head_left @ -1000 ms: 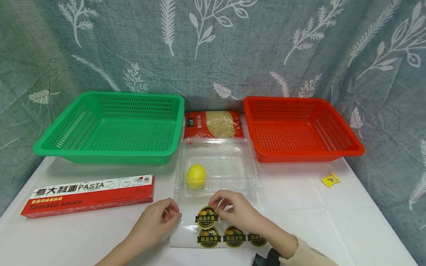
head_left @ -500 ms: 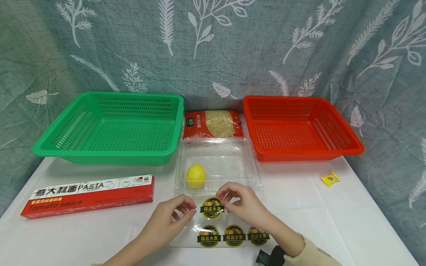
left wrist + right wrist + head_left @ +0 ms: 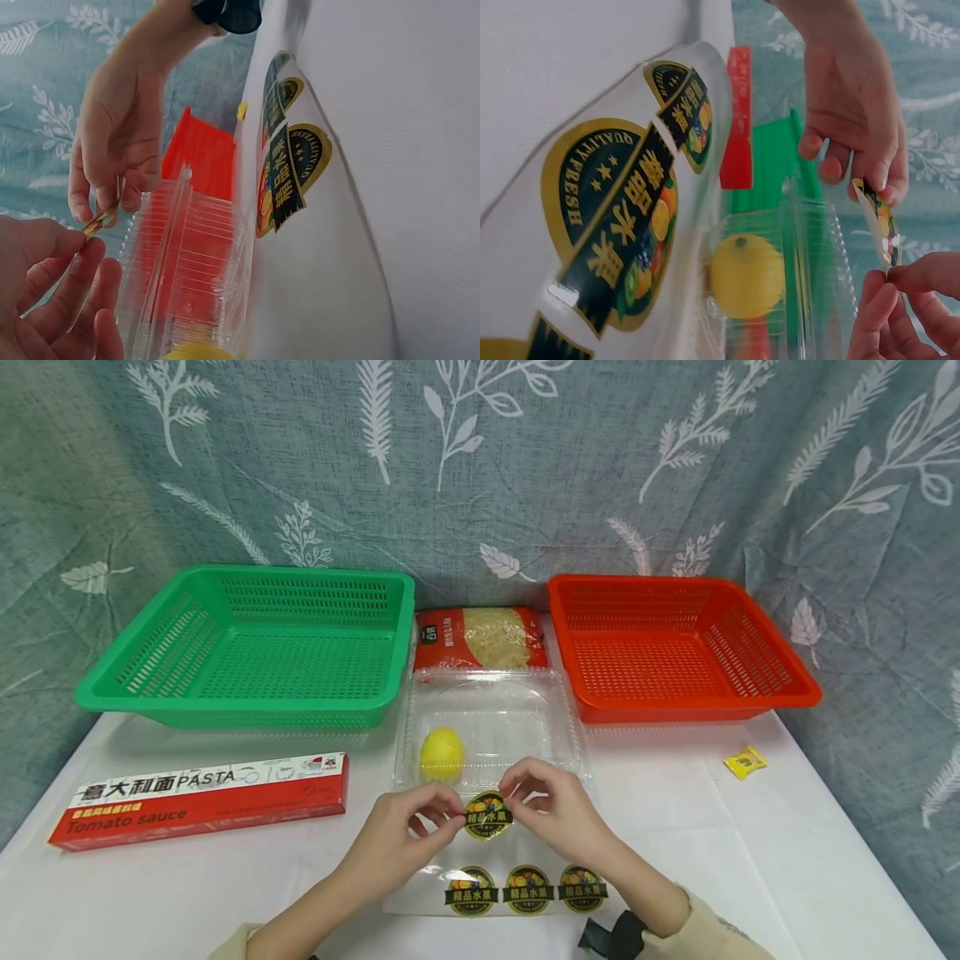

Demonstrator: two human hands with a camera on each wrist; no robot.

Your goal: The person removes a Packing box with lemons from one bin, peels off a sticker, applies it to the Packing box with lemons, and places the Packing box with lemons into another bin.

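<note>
glossy sticker (image 3: 488,817), clr plastic box (image 3: 491,727)

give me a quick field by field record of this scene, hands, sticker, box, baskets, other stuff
left hand: left hand pinches the left edge of the round black and gold fruit sticker
right hand: right hand pinches the sticker's right edge
sticker sheet: clear backing sheet on the white table, three matching stickers left on it
box: clear plastic clamshell box holding a yellow lemon, just beyond the hands
baskets: green plastic basket far left, red plastic basket far right
other: long red pasta box, noodle packet, small yellow sachet
</note>
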